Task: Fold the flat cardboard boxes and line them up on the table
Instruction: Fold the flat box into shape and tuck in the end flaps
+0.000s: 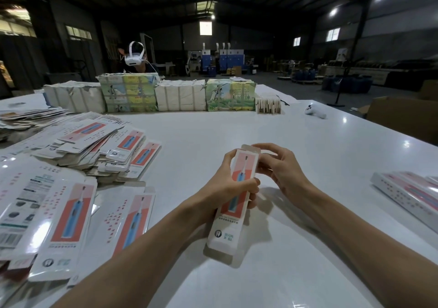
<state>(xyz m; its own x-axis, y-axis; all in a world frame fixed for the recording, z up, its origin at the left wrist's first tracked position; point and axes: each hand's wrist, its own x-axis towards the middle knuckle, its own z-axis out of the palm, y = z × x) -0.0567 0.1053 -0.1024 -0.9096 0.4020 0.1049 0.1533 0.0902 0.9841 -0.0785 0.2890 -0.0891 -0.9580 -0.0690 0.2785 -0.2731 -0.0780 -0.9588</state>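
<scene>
A long white toothbrush box (239, 184) with a red panel and a blue brush picture is held above the white table (308, 146), opened into a tube with its end flaps loose. My left hand (227, 184) grips its middle, fingers wrapped round it. At the box's far end, my right hand (282, 170) has curled fingers on the right side near the top flap. A heap of flat boxes (94, 146) of the same print covers the left of the table. Folded boxes (412, 194) lie side by side at the right edge.
Wrapped bundles of printed cartons (180, 94) form a row across the far side of the table. A white handheld controller (315, 112) lies at the far right. Behind the bundles a person wears a white headset (134, 56). Brown cardboard boxes (403, 118) stand on the floor right.
</scene>
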